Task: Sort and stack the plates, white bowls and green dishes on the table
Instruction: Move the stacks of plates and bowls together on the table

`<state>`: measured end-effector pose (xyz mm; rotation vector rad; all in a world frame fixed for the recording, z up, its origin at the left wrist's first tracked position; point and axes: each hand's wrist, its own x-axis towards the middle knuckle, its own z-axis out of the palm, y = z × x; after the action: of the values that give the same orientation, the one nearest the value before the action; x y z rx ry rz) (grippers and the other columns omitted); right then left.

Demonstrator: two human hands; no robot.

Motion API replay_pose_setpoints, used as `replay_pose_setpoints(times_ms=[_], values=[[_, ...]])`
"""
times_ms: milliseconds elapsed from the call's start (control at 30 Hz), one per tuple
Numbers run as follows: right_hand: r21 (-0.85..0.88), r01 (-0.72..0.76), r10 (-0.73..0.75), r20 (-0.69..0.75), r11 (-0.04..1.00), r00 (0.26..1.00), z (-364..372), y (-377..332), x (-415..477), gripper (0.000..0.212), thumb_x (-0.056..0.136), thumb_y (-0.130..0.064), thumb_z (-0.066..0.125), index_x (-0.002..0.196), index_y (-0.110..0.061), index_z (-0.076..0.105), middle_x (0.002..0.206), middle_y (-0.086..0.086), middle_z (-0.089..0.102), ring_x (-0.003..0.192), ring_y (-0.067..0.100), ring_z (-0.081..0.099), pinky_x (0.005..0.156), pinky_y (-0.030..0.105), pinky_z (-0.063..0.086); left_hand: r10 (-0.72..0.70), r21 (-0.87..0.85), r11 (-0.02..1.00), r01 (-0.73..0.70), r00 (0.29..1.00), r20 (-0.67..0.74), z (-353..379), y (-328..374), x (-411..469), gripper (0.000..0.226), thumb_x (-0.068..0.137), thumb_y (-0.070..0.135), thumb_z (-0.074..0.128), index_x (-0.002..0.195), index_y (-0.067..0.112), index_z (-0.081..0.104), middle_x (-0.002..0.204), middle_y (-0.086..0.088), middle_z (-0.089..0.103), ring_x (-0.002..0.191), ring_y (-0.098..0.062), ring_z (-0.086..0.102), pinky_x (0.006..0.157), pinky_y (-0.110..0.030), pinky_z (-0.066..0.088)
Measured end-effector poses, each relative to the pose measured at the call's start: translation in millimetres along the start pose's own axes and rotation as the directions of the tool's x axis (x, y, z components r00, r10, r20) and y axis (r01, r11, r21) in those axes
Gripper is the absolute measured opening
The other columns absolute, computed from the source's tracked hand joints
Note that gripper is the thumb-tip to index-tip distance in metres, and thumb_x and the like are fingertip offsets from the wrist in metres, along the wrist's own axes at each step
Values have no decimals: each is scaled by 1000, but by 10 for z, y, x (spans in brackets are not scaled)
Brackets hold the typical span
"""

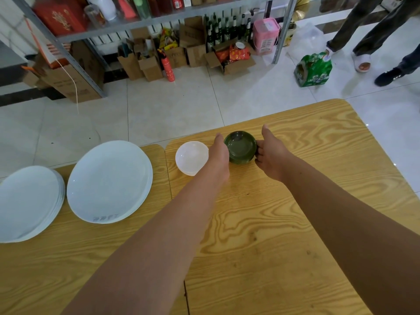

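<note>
A stack of dark green dishes (241, 147) stands near the far edge of the wooden table (284, 223). My left hand (219, 155) presses against its left side and my right hand (271, 153) against its right side, so both hands hold the stack between them. Just left of my left hand sits a stack of white bowls (191, 156), partly hidden by that hand. Further left lie two stacks of white plates: a large one (109, 181) and another (28, 202) at the table's left edge.
Beyond the table's far edge is a tiled floor with a metal shelf, cardboard boxes (145, 62) and a red fire extinguisher (169, 69). A green beverage pack (313, 69) and a person's legs (363, 44) are at the far right.
</note>
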<state>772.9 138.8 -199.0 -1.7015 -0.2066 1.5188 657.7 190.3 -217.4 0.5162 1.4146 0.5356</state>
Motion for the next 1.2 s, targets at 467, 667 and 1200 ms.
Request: replay_pose_setpoints(times_ms=[467, 667, 1200], values=[[30, 14, -14, -7, 999, 1000, 15, -92, -103, 85, 96, -67, 30, 149, 0, 33, 146, 12, 49, 136, 25, 44, 109, 35, 36, -30, 38, 999, 29, 999, 14, 110, 27, -219, 66, 96, 60, 35, 149, 21, 34, 147, -6, 46, 136, -24, 42, 116, -43, 30], [40, 31, -31, 8, 999, 999, 9, -75, -202, 78, 99, -63, 26, 140, 2, 44, 133, 7, 54, 137, 28, 42, 107, 34, 41, 24, 66, 997, -29, 997, 73, 59, 63, -170, 87, 79, 70, 37, 148, 19, 36, 146, -6, 49, 135, -23, 43, 116, -43, 30], [96, 1, 3, -45, 995, 999, -78, -49, -110, 83, 96, -65, 32, 152, -3, 28, 154, 10, 38, 142, 25, 37, 117, 41, 29, 29, 87, 996, -32, 999, 28, 53, 156, -138, 69, 99, 58, 29, 154, 17, 22, 156, -8, 33, 142, -26, 34, 118, -44, 29]])
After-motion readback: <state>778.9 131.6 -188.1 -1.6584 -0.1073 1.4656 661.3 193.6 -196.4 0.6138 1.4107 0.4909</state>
